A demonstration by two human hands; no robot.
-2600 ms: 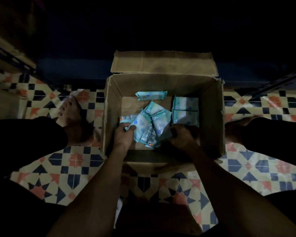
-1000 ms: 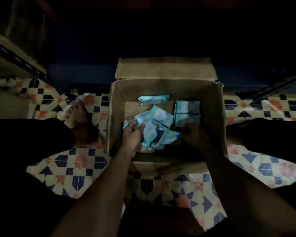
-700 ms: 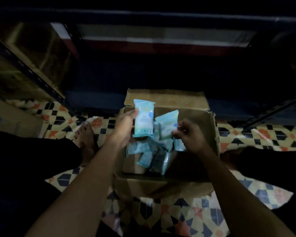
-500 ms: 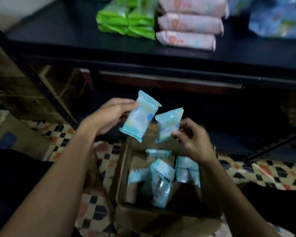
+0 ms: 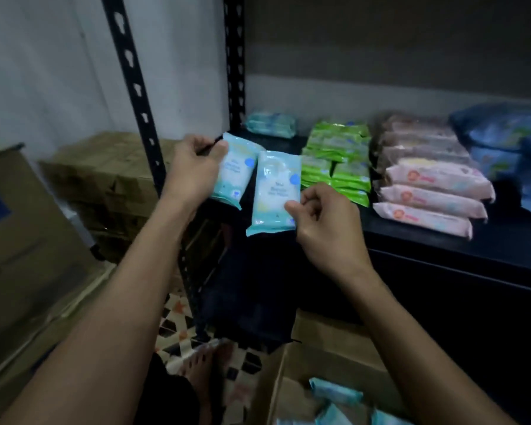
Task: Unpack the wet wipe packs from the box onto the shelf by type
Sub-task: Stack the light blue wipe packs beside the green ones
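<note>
My left hand [image 5: 193, 170] grips a light blue wet wipe pack [image 5: 235, 176] by its left edge, in front of the shelf's left end. My right hand [image 5: 322, 222] pinches a second light blue pack [image 5: 273, 191] at its lower right corner. Both packs hang upright, side by side, just above the black shelf [image 5: 442, 240]. A small stack of light blue packs [image 5: 272, 124] lies at the shelf's back left. The cardboard box [image 5: 288, 372] sits on the floor at the bottom, with several blue packs [image 5: 334, 394] inside.
On the shelf stand green packs [image 5: 337, 157], pink packs [image 5: 426, 185] and dark blue packs [image 5: 503, 139], left to right. A black slotted upright [image 5: 135, 96] rises left of my left hand. Cardboard cartons [image 5: 105, 179] stand at the left. My foot [image 5: 200, 369] rests on the patterned floor tiles.
Both hands picked a light blue pack each out of the box and lifted them up to shelf level. My view swung up from the box to the shelf.
</note>
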